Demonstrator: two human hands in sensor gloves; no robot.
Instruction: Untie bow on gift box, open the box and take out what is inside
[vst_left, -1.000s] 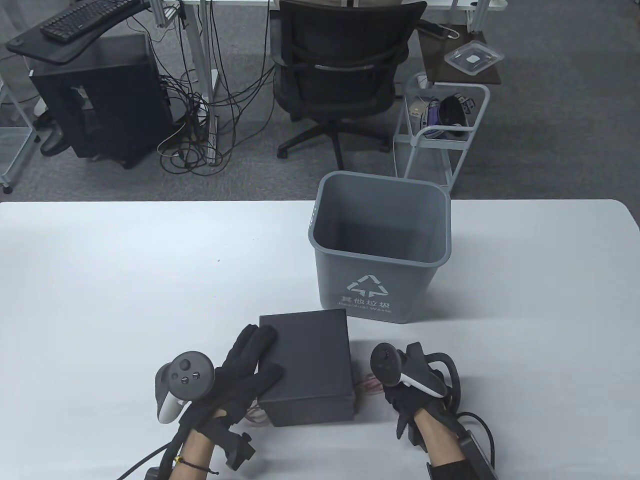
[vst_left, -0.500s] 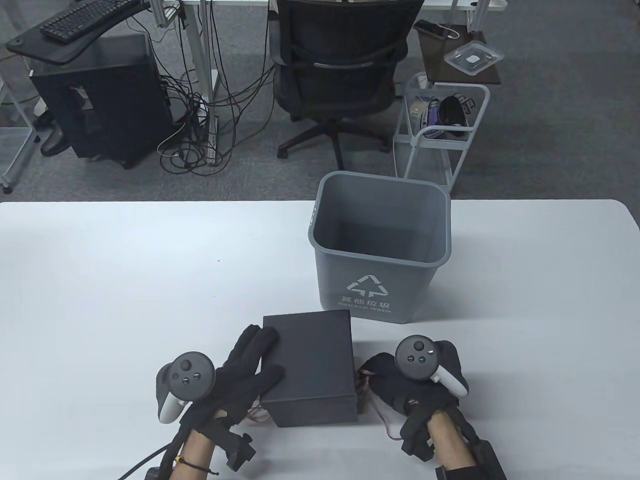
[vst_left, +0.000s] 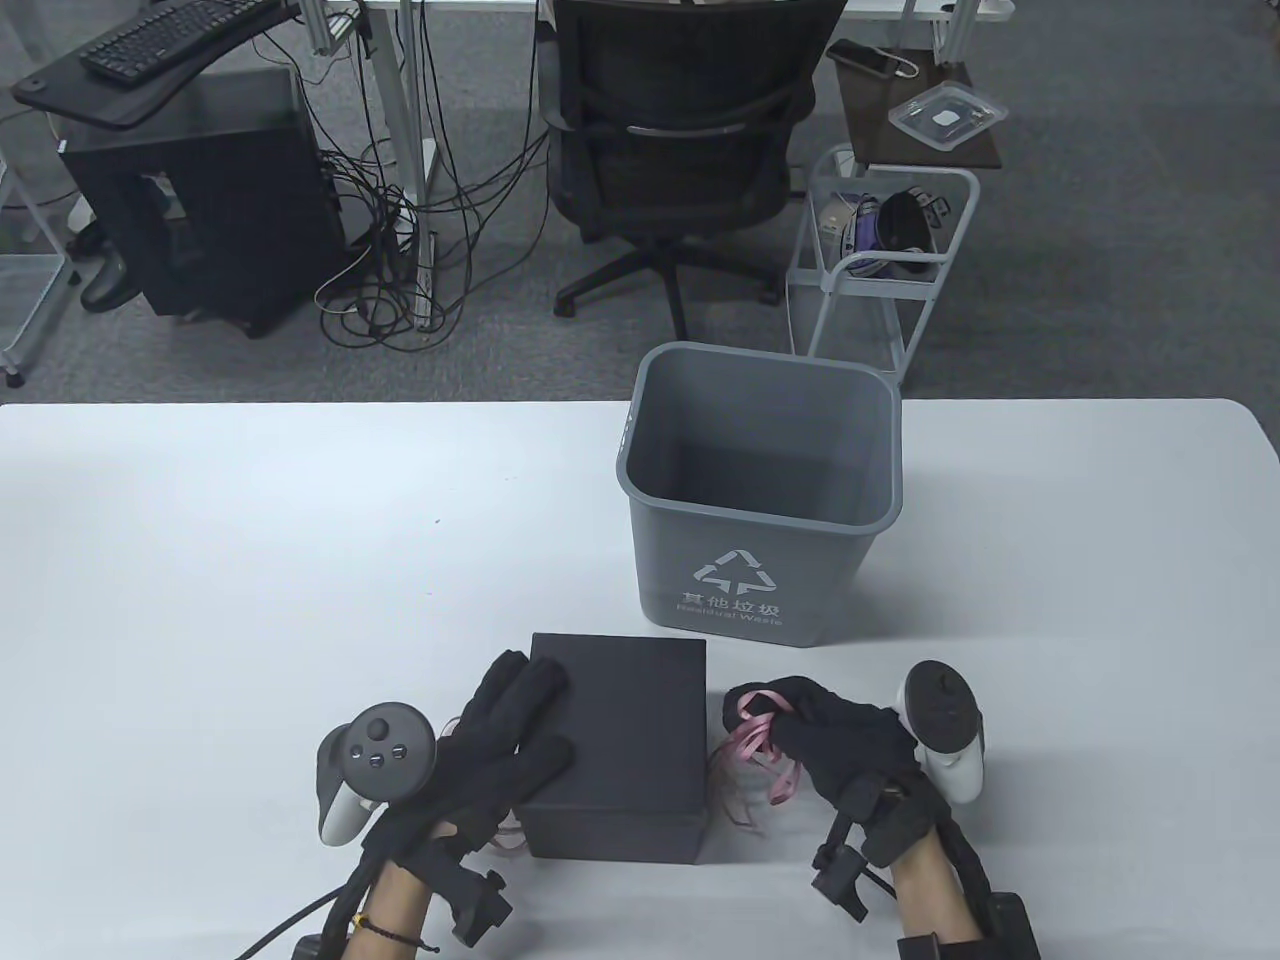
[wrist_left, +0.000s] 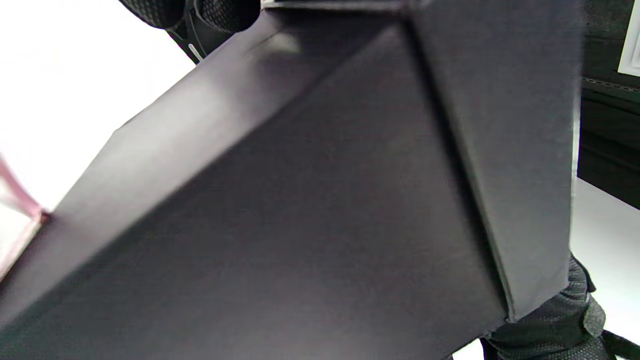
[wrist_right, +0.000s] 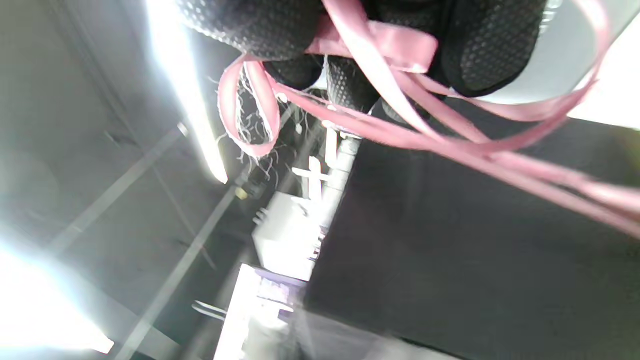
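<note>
While the black gift box (vst_left: 618, 745) stood shut at the lower centre of the table view, it was steadied by the left hand (vst_left: 497, 752), whose straight fingers (vst_left: 525, 690) were laid flat on the left part of the lid, the thumb also on top near the front edge. In the left wrist view the dark side wall of the box (wrist_left: 310, 210) filled nearly the whole frame, with a gloved fingertip at the top edge. A bunch of pink ribbon (vst_left: 762, 740) was gripped by the right hand (vst_left: 835, 735) just to the right of the box, palm turned up, the fingers curled round the loops. In the right wrist view the ribbon (wrist_right: 400, 115) was seen pinched between the gloved fingers (wrist_right: 265, 25), its strands trailing toward the right edge of the frame. A short end of ribbon was visible at the lower left corner of the box. A grey waste bin (vst_left: 760, 500) stood on the white tabletop (vst_left: 250, 560) just above the box in the table view.
</note>
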